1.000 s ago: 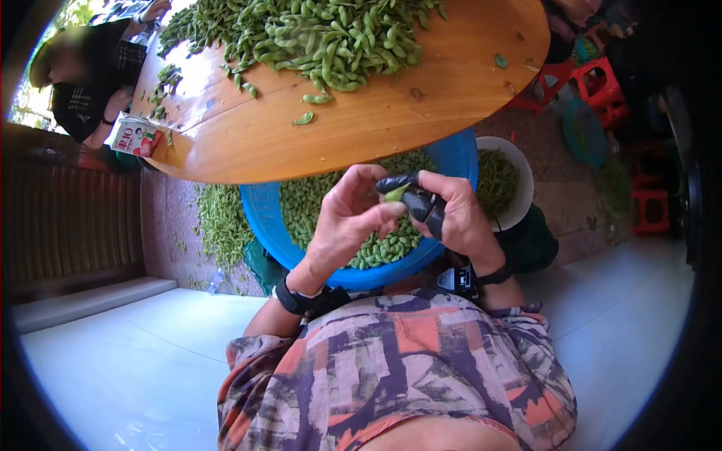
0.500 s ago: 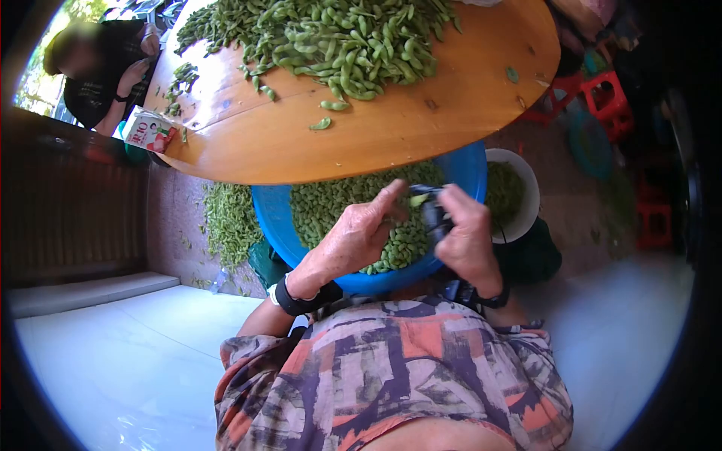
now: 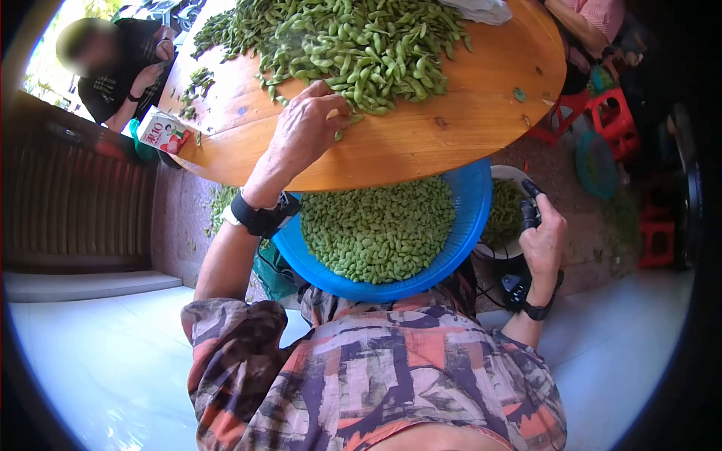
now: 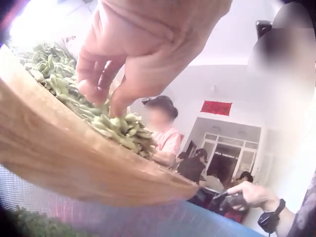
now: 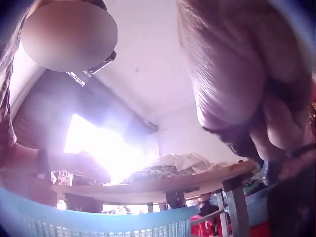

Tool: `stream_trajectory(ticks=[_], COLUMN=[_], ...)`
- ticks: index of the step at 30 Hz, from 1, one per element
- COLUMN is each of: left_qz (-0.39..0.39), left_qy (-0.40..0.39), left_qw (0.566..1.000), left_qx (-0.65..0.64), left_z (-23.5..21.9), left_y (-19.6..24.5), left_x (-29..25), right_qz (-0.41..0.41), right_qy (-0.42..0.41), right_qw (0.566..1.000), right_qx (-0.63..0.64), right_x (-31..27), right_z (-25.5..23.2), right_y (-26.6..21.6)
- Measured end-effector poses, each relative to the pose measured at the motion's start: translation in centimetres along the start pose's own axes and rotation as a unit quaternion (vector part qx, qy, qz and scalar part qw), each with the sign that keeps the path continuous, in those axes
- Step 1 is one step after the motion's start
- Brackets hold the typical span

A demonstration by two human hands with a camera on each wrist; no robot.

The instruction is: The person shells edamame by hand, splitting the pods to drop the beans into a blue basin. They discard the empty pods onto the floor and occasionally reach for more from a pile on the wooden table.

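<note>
My left hand (image 3: 304, 131) reaches over the wooden table (image 3: 459, 139) to the near edge of a heap of green soybean pods (image 3: 353, 45). Its fingers bend downward, with a gap between thumb and fingertips in the left wrist view, right at the pods (image 4: 123, 131). Off to the right, my right hand (image 3: 543, 233) hangs over the rim of a white bucket (image 3: 508, 172) of pod shells (image 3: 502, 218). Black covers (image 3: 531, 188) wrap its thumb and forefinger, which stand apart. Between my arms is a blue basket (image 3: 383, 292) with shelled beans (image 3: 376, 229).
A printed carton (image 3: 164, 131) stands at the table's left edge, with a person (image 3: 113, 83) beyond. Another person (image 3: 590, 22) sits at the far right. Red stools (image 3: 613, 116) and a green basin (image 3: 596, 165) are on the right. Pod shells (image 3: 222, 199) litter the floor left.
Both hands were together over the basket around a green pod, then drew apart. My left hand has gone forward to the heap; my right has moved right to the bucket.
</note>
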State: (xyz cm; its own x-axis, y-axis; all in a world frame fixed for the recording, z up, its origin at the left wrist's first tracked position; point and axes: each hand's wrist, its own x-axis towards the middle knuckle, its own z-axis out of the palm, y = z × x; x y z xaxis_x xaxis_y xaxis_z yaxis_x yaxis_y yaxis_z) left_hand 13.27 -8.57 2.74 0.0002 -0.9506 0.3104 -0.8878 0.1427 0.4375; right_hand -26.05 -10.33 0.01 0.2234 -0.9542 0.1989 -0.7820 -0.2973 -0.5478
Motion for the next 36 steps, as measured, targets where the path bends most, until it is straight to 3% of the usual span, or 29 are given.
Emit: stream_trajectory(ticks=[3, 5, 6, 8, 10, 12, 14, 16, 18, 20, 21, 23, 24, 25, 26, 27, 30, 31, 32, 33, 34, 36], left_qz=[0.005, -0.120, -0.116, -0.168, -0.175, -0.221, -0.231, -0.231, -0.232, -0.204, -0.206, -0.241, -0.242, -0.260, -0.273, -0.277, -0.285, -0.294, -0.295, -0.263, -0.228, -0.242], left_qy=[0.033, 0.018, 0.012, -0.042, -0.058, -0.065, -0.046, -0.038, -0.028, -0.033, -0.033, -0.069, -0.070, -0.098, -0.125, -0.129, -0.113, -0.100, -0.099, -0.096, -0.092, -0.097], left_qw=[0.999, 0.985, 0.985, 0.905, 0.856, 0.837, 0.801, 0.806, 0.812, 0.861, 0.861, 0.797, 0.797, 0.703, 0.595, 0.534, 0.510, 0.525, 0.525, 0.608, 0.684, 0.701], left_qx=[0.013, -0.125, -0.127, -0.388, -0.483, -0.497, -0.550, -0.543, -0.534, -0.465, -0.464, -0.550, -0.550, -0.654, -0.745, -0.788, -0.804, -0.792, -0.792, -0.743, -0.687, -0.664], left_z=[-0.4, -1.0, -0.4, 0.9, 2.7, 4.0, 5.1, 5.9, 6.4, 6.7, 6.5, 6.2, 6.2, 6.2, 6.4, 7.1, 7.9, 7.8, 7.9, 8.2, 8.2, 7.9], left_y=[1.7, 5.0, 6.0, 8.0, 9.8, 10.8, 11.2, 11.2, 11.0, 10.8, 10.8, 10.9, 10.7, 10.5, 10.3, 10.3, 10.5, 10.9, 10.9, 10.8, 10.8, 11.2], left_x=[-0.6, -1.6, -2.5, -4.2, -5.7, -6.7, -7.3, -7.9, -8.3, -8.6, -8.7, -8.7, -8.8, -8.8, -8.9, -9.2, -9.4, -9.4, -9.5, -9.6, -9.7, -9.8], right_qz=[-0.057, -0.068, -0.065, -0.037, 0.009, 0.054, 0.067, 0.078, 0.070, 0.065, 0.059, 0.056, 0.053, 0.054, 0.084, 0.112, 0.115, 0.116, 0.093, 0.070, 0.070, -0.011], right_qy=[0.001, -0.040, -0.063, -0.133, -0.227, -0.279, -0.284, -0.289, -0.284, -0.282, -0.279, -0.288, -0.296, -0.296, -0.326, -0.351, -0.350, -0.351, -0.328, -0.303, -0.303, -0.235], right_qw=[0.993, 0.975, 0.957, 0.920, 0.855, 0.796, 0.787, 0.778, 0.800, 0.809, 0.817, 0.817, 0.817, 0.816, 0.748, 0.670, 0.668, 0.668, 0.725, 0.777, 0.777, 0.871], right_qx=[0.100, 0.209, 0.276, 0.366, 0.467, 0.534, 0.543, 0.552, 0.524, 0.512, 0.501, 0.497, 0.493, 0.493, 0.572, 0.644, 0.646, 0.646, 0.598, 0.547, 0.547, 0.431], right_x=[0.1, 0.1, 0.1, 0.1, 0.4, 0.1, -0.1, -0.3, -0.5, -0.5, -0.5, -0.4, -0.3, -0.2, -0.2, -0.1, -0.5, -0.5, -0.5, -0.6, -0.7, -0.9], right_z=[0.8, 1.9, 2.7, 3.7, 3.5, 4.0, 4.1, 4.3, 4.8, 4.9, 4.9, 5.0, 5.0, 5.0, 4.9, 4.9, 5.3, 5.1, 4.8, 4.7, 4.9, 5.4], right_y=[-3.1, -4.6, -5.1, -6.8, -8.3, -8.3, -8.2, -7.9, -7.6, -7.6, -7.6, -7.3, -7.2, -7.3, -7.3, -7.4, -6.7, -6.8, -7.1, -7.4, -7.5, -7.5])
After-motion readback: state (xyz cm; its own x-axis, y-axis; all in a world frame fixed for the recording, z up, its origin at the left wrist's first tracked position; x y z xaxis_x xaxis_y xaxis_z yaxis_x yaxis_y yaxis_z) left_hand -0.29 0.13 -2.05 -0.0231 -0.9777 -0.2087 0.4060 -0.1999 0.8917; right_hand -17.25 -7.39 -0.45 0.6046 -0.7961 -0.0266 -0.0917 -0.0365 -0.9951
